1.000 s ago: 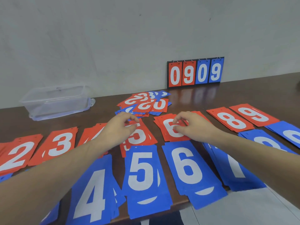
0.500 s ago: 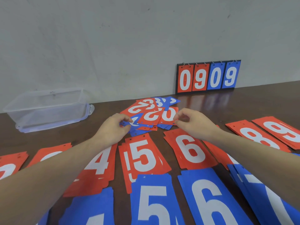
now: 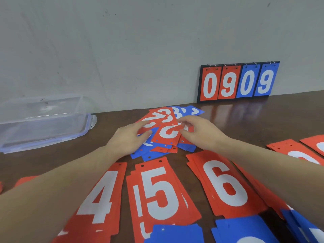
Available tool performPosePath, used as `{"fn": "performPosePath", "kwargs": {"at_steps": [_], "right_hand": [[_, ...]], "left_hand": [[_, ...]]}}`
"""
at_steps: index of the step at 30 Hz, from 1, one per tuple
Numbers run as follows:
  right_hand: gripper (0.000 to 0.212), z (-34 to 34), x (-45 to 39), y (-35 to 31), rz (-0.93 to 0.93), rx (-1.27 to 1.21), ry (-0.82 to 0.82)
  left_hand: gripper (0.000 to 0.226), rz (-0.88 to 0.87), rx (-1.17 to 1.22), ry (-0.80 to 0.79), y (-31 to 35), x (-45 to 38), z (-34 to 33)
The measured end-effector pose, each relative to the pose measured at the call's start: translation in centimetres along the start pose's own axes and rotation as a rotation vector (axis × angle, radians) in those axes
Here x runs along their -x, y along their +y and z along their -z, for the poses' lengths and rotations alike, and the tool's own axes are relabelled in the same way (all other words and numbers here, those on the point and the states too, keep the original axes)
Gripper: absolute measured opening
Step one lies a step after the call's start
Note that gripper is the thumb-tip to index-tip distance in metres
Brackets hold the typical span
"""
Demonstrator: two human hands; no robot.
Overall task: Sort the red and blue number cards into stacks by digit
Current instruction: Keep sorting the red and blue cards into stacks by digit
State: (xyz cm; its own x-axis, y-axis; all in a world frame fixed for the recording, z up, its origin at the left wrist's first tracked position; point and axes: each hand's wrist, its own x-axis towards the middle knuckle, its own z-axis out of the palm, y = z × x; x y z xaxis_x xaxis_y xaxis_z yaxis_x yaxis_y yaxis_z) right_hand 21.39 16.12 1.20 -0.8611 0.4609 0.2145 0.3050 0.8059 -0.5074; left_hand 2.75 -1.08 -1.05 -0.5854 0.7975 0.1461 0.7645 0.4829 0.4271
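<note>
- Both hands are out over the loose pile of cards (image 3: 166,132) in the middle of the desk (image 3: 245,123), so that's where the unsorted stuff sits.
- Left hand (image 3: 129,139) lies on the left edge of the pile, fingers stretched fairly flat across a red card, thumb down on a blue one. Looks like it's pressing more than pinching.
- Right hand (image 3: 198,132) is on the right side of the pile, fingers curled down onto the cards. It's blurry, so can't tell if it's actually pinching one.
- Between the two hands there's a red 2 card (image 3: 168,133) on top of the pile, upside down from this angle.
- Far left by the wall: a clear plastic box (image 3: 42,121).
- Nearer the camera, going left to right, sorted red stacks: the 4 stack (image 3: 101,199), the 5 stack (image 3: 161,193), the 6 stack (image 3: 224,185), then more red cards (image 3: 296,151) at the right edge with the digits cut off.
- Blue stacks (image 3: 177,234) peek in along the bottom edge.
- Back right, leaning on the wall, is a scoreboard (image 3: 237,82) showing 0 9 0 9, two red and two blue.
</note>
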Motion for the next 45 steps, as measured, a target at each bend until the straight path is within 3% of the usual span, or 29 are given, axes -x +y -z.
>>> {"fn": "performPosePath", "kwargs": {"at_steps": [3,6,11,18,25,31,38,42,45], "right_hand": [[0.049,-1.1,-1.7,-0.4,0.039,0.057,-0.065],[0.075,-1.8,-2.6,-0.4,0.054,0.205,-0.191],[0.101,-1.4,-3.4,1.2,-0.072,0.292,-0.233],[0.088,-0.3,-3.6,2.3,-0.178,0.351,-0.273],[0.074,-0.2,-2.4,2.0,-0.155,0.299,-0.155],[0.058,0.1,-0.7,1.9,-0.114,0.279,-0.009],[0.032,1.2,0.7,1.9,-0.127,-0.196,0.068],[0.035,1.2,0.2,2.2,-0.151,-0.325,0.030],[0.017,0.8,0.1,2.4,-0.165,-0.366,0.012]], "left_hand": [[0.043,0.022,0.009,0.092,-0.5,-0.3,-0.5],[0.041,0.087,0.004,0.181,-1.0,-0.4,-0.5],[0.055,0.172,-0.174,0.160,-1.1,-0.6,-0.4],[0.055,0.264,-0.201,0.148,-1.1,-0.4,-0.1],[0.055,0.343,-0.118,0.129,-1.2,-0.4,0.6],[0.074,0.472,-0.041,-0.008,-1.1,-0.5,1.8],[0.091,0.531,-0.082,-0.040,-1.4,-1.1,2.3],[0.074,0.431,-0.094,0.047,-1.6,-1.1,1.4],[0.072,0.335,0.068,0.112,-1.3,-0.5,1.6]]}}
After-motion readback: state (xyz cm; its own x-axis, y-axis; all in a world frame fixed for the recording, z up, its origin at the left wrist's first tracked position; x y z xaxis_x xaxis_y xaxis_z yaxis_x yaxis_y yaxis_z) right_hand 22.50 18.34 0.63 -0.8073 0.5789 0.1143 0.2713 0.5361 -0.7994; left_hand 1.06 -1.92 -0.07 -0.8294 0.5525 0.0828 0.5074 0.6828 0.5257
